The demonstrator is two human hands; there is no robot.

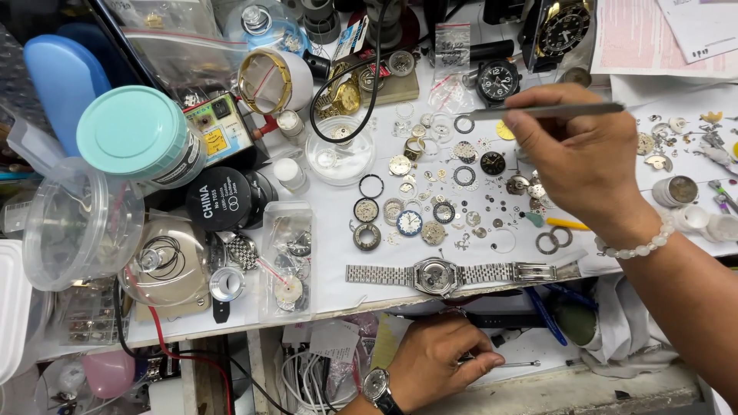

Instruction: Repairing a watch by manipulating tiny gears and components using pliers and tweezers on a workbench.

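Observation:
My right hand (584, 161) reaches in from the right and grips metal tweezers (553, 111) that point left. Their tip sits at a small dark ring (463, 124) on the white work sheet (338, 253). Several loose watch dials, gears and rings lie scattered under and left of that hand. A steel watch on its bracelet (435, 274) lies flat, case back up, near the bench's front edge. My left hand (438, 357), a wristwatch on its wrist, rests lower down in front of the bench, fingers curled on a thin metal tool (511, 363).
A teal-lidded jar (138, 134), a clear plastic tub (77, 223) and a black round tin (223, 198) crowd the left. A glass dish (340, 150), a black-dial watch (498, 81) and bags of parts (286, 261) surround the sheet. Papers (661, 38) lie at top right.

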